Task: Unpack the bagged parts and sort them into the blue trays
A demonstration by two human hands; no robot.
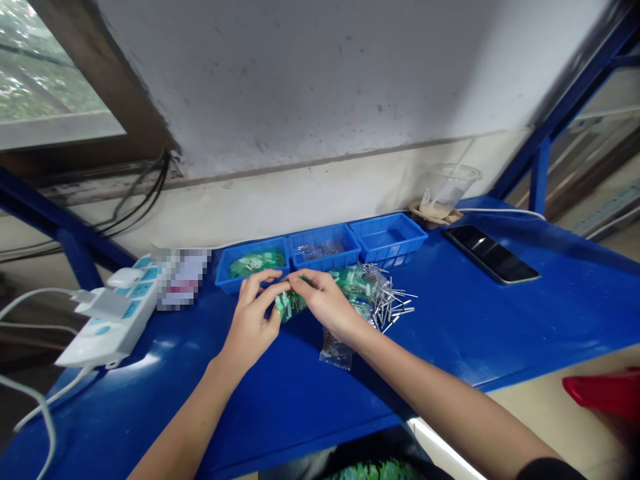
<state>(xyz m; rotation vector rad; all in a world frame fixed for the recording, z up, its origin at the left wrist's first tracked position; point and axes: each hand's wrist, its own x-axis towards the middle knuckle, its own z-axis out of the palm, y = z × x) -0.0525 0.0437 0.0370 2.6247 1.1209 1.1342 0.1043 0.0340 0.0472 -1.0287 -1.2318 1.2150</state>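
My left hand (250, 323) is curled with its thumb and fingers around a small green plastic bag (290, 304) holding pale little parts. At the top edge of that bag, my right hand (327, 303) is closed in a pinch, its fingertips meeting those of the left; exactly what it pinches is partly hidden. Beyond my right hand lie more green bags (354, 283) and a loose pile of thin metal pins (393, 303). Under my right wrist is a clear bag (336, 353) with small dark or brownish parts.
Three blue bins stand along the wall: the left bin (227, 280) contains green bags, the middle bin (327, 259) clear bags, beside the right bin (395, 250). A phone (493, 253) and plastic cup (450, 187) are right. A power strip (113, 327) with cables lies left.
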